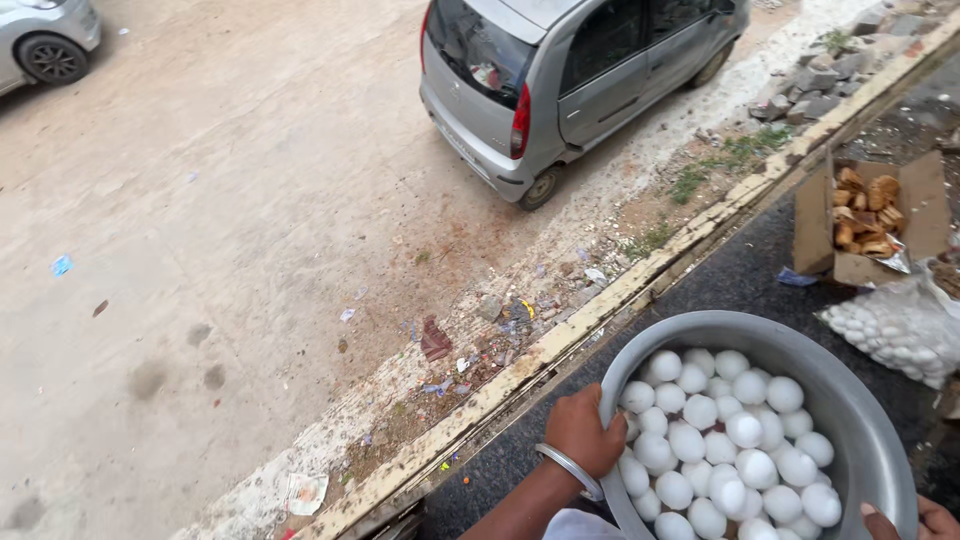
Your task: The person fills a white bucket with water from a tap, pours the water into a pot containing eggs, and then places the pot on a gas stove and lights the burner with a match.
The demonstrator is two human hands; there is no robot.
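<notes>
Left hand (583, 432), steel bangle (570, 468) on wrist, gripping near-left rim of metal bowl (860, 420) holding white balls (725, 450). Right hand (915, 520) touching near-right rim. Cardboard box of fried snacks (868, 215) sitting far right. Grey car (570, 80) standing far on street.

A silver hatchback (575, 80) stands on the dusty road, litter strewn along the kerb (560, 340). An open cardboard box of brown snacks (868, 218) sits beside a clear bag of white balls (900, 328).

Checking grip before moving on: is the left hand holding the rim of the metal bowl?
Yes, the left hand is curled over the near-left rim of the metal bowl, which is full of white balls.
</notes>
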